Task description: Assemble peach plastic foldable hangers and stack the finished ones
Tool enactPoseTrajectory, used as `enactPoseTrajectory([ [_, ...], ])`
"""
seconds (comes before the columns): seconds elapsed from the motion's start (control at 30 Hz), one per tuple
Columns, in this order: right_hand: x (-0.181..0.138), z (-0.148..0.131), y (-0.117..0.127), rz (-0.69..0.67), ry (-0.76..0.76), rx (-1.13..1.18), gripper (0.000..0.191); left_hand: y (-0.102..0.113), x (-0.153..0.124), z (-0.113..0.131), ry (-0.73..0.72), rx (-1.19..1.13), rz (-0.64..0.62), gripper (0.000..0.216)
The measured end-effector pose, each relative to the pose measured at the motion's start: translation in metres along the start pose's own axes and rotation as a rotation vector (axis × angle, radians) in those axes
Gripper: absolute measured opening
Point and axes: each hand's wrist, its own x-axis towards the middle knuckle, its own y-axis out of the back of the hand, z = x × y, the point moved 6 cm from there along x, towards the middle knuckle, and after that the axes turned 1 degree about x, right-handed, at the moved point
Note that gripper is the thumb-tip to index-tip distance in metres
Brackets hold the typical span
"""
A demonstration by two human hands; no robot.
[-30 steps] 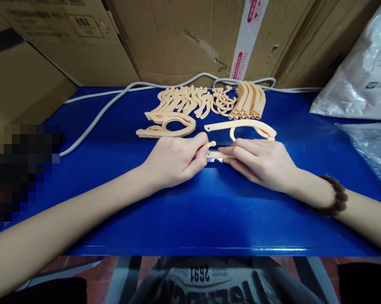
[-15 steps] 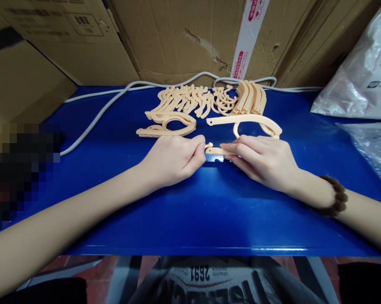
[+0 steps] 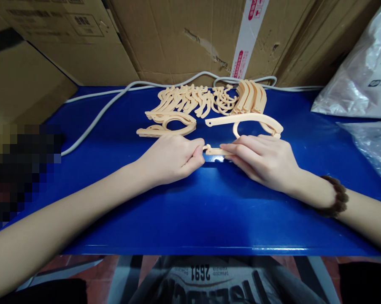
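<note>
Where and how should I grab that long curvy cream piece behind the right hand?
Pinch the cream piece by its left end, probably from the left: that holed end sticks out uncovered, while the right hand hides some of the near side.

The bare left forearm (image 3: 92,202) reached in from the lower left, ending in a curled left hand (image 3: 173,158), thumb pressed against the bent forefinger. The bare right forearm (image 3: 367,215) slanted in opposite; the right hand (image 3: 263,160) pinched, knuckles up, fingers lengthened leftward.
</note>
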Motion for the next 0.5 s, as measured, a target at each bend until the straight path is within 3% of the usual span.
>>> enactPoseTrajectory([
  [0.13, -0.0001, -0.0007, 0.0001, 0.005, 0.012, 0.006, 0.021, -0.0007, 0.0009, 0.0018, -0.073, 0.041, -0.031, 0.033],
  [0.33, 0.0, -0.0013, -0.0008, -0.023, 0.015, -0.007, 0.021, -0.0012, 0.0011, 0.0056, -0.12, 0.393, 0.043, 0.046],
  [0.5, -0.0001, 0.0, -0.0006, -0.021, 0.001, 0.006, 0.022, -0.0026, -0.0009, 0.009, -0.156, 0.483, 0.086, 0.048],
])
